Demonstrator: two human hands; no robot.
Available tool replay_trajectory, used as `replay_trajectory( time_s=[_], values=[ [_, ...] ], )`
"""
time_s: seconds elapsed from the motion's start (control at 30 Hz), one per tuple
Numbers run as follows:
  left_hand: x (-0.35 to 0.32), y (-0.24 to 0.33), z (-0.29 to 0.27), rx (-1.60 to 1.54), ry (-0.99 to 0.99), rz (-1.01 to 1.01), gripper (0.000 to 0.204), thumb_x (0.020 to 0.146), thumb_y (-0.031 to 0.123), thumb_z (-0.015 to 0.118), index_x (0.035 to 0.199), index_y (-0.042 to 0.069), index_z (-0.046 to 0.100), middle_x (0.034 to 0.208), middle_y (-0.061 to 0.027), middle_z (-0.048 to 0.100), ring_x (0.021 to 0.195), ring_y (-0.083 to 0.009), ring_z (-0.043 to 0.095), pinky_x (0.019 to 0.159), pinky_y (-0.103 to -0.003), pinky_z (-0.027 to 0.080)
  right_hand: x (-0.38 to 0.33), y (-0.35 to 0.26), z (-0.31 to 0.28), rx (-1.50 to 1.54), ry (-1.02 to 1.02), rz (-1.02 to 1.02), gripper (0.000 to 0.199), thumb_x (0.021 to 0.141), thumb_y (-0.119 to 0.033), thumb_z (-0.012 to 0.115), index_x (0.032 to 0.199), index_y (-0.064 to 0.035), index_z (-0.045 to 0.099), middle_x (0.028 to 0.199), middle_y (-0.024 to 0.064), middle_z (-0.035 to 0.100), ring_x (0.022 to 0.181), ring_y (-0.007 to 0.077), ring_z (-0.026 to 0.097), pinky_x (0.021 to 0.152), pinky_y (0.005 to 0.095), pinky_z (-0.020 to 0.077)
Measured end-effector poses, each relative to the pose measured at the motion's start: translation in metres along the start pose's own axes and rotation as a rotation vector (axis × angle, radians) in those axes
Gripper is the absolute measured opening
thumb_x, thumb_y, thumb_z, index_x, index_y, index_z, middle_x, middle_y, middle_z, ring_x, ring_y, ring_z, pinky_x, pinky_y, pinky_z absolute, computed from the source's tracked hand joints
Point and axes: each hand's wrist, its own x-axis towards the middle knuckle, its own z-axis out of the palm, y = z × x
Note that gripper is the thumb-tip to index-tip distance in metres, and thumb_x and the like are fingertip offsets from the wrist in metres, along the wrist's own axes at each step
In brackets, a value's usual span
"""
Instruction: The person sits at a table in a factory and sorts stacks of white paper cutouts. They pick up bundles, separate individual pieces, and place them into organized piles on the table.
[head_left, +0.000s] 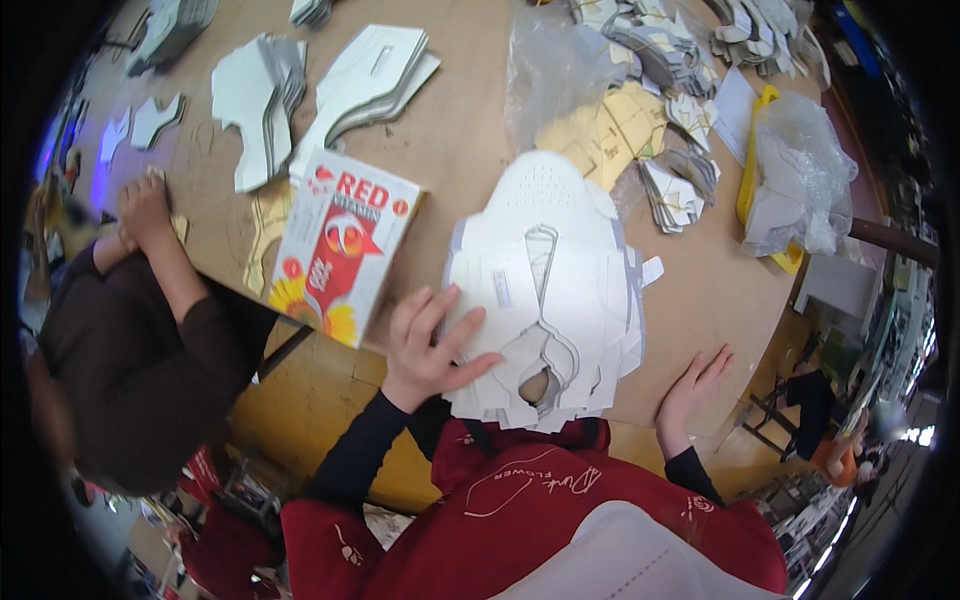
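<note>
In front of me lies a layered stack of white shoe-upper pieces [590,300], with a rounded, perforated toe part at its far end and a split down the middle. My left hand [430,345] rests on the left edge of this stack, fingers spread and gripping nothing. Right of the stack, my right hand [692,392] lies on the tabletop near its front edge, fingers stretched out and holding nothing. A red and white box [345,245] printed with yellow flowers stands just left of my left hand.
Piles of white cut pieces [265,110] lie at the far left of the brown table [460,110]. Yellow pieces [605,135] and tied grey bundles are at the far right, near a plastic bag [795,180] over a yellow frame. Another person's hand [147,210] is at the left edge.
</note>
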Motion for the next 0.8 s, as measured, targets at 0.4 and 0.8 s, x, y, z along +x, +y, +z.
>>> replay_trajectory(
  time_s=[0.4,0.8],
  values=[
    [0.020,0.003,-0.012,-0.507,-0.094,-0.303,0.075,0.086,0.023,0.068,0.146,0.001,0.030,0.141,-0.0228,0.043,0.130,-0.0357,0.044,0.108,-0.040,0.035,-0.013,0.007,-0.008,0.700,0.066,-0.103,0.042,0.090,-0.007,0.059,0.131,-0.0008,0.051,0.142,0.0146,0.047,0.135,0.0295,0.040,0.113,0.0412,0.0269],
    [-0.204,0.047,0.125,-0.675,0.151,-1.127,0.014,0.090,0.006,0.056,0.100,-0.003,0.060,0.094,-0.0169,0.062,0.090,-0.0238,0.061,0.080,-0.034,0.047,0.062,-0.129,0.014,1.286,-0.279,-0.332,0.022,0.095,-0.017,0.059,0.110,-0.0014,0.062,0.089,0.0016,0.059,0.082,0.0084,0.054,0.071,0.0230,0.0447]
  ],
)
